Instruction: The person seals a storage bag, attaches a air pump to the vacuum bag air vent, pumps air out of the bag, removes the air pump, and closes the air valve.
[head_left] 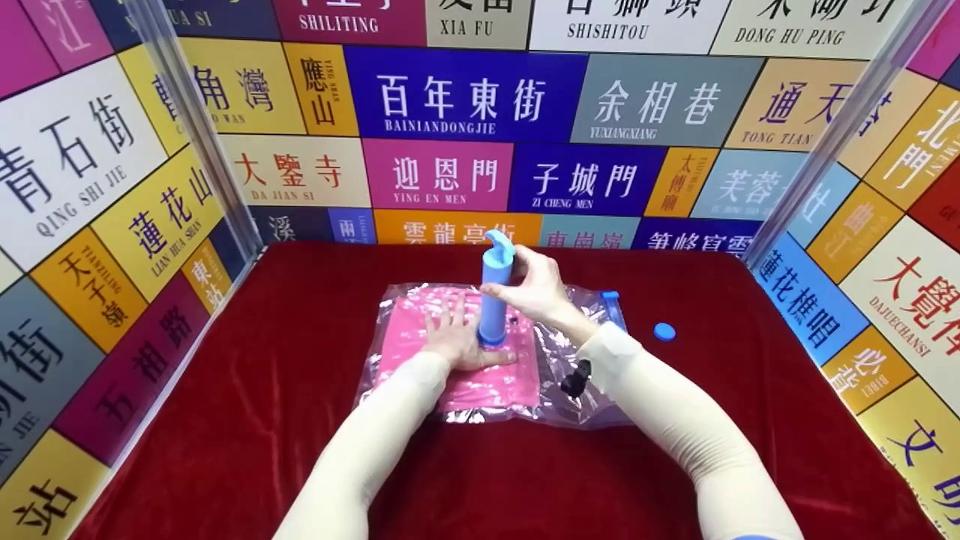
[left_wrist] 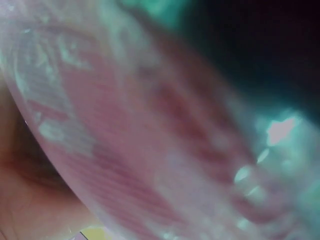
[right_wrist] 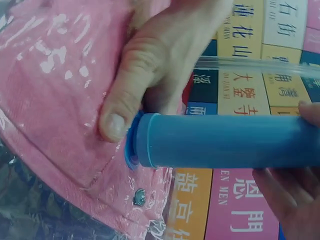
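Observation:
A clear plastic storage bag [head_left: 559,409] lies on the red cloth with a folded pink garment [head_left: 405,337] inside. My left hand [head_left: 454,339] rests flat on the bag with fingers spread, its thumb beside the foot of a blue hand pump [head_left: 493,307]. In the right wrist view that pump [right_wrist: 225,142] meets a blue round valve [right_wrist: 131,142] on the bag. Higher up, my right hand [head_left: 540,289] grips the pump's barrel, just below its curved light-blue handle [head_left: 500,244]. Wrinkled plastic over pink fabric [left_wrist: 115,125] fills the left wrist view, blurred.
A small blue round cap [head_left: 664,331] lies on the red tablecloth [head_left: 675,420], right of the bag. Blue plastic [head_left: 611,300] shows at the bag's right end. Panels printed with Chinese place names [head_left: 465,97] surround the table at the back and sides.

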